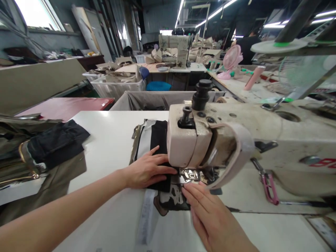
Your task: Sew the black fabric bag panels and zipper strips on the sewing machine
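A black fabric piece (159, 134) with a light grey strip and a metal zipper (134, 145) along its left edge lies under the head of a white sewing machine (187, 136). My left hand (147, 170) rests flat on this fabric, fingers spread and pointing toward the metal presser foot (193, 175). Just in front of the foot is my right hand (207, 206), its fingers close together at the fabric's near edge. Whatever lies beneath those fingertips is hidden. The needle cannot be made out.
Dark fabric pieces with zippers (56, 143) are heaped on the left of the white table (105, 129). Pink-handled thread snips (269, 189) hang against the machine's body. Behind the table stands a grey cloth-lined bin (126, 101). A pink fan (232, 57) is farther back.
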The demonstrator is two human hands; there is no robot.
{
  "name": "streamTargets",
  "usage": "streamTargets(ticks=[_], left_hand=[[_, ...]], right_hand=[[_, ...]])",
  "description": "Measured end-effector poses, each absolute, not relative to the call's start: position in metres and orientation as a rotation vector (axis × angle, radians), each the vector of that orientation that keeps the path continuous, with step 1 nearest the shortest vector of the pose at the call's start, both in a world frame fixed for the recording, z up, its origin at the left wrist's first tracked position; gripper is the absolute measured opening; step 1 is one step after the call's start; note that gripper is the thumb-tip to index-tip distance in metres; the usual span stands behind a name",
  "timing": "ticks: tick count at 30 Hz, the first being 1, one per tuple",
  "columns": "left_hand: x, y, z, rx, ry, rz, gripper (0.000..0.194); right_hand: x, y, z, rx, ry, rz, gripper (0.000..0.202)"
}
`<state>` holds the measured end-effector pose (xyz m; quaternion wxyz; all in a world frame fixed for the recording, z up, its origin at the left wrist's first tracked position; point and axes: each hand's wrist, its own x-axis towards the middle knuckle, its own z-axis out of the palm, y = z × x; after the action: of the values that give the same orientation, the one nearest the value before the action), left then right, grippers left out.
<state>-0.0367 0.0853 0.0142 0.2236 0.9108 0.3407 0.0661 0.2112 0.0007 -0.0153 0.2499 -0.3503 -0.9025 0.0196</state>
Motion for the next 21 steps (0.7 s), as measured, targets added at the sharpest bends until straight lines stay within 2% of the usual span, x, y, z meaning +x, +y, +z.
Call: streamTargets(ticks=[4,8,12,15,19,21], left_hand=[[-0.029,0.075,0.019,2.473,1.149,0.26,0.032],[-0.007,0.023,0.019,2.421,1.41,0.259,0.042],[0.013,-0.026,0.012,2.362,1.521,0.37,0.025],[0.022,-0.034,0.012,2.206,1.519,0.433,0.019],[0.023,-0.014,0.021,2.059,1.542,0.321,0.015],[0.02,-0.004,0.025,2.049,1.492,0.287,0.015]], right_hand=[[0.217,-0.006,-0.012,-0.989,-2.445,0.102,0.039],[0.218,-0.025,-0.01,-1.213,-2.34,0.214,0.03],[0.209,-0.047,-0.015,-1.414,-2.309,0.259,0.004],[0.207,-0.054,-0.013,-1.466,-2.301,0.355,0.011],[0.211,-0.052,0.003,-1.619,-2.059,0.768,0.018],[0.208,-0.049,0.01,-1.69,-1.942,0.865,0.018]])
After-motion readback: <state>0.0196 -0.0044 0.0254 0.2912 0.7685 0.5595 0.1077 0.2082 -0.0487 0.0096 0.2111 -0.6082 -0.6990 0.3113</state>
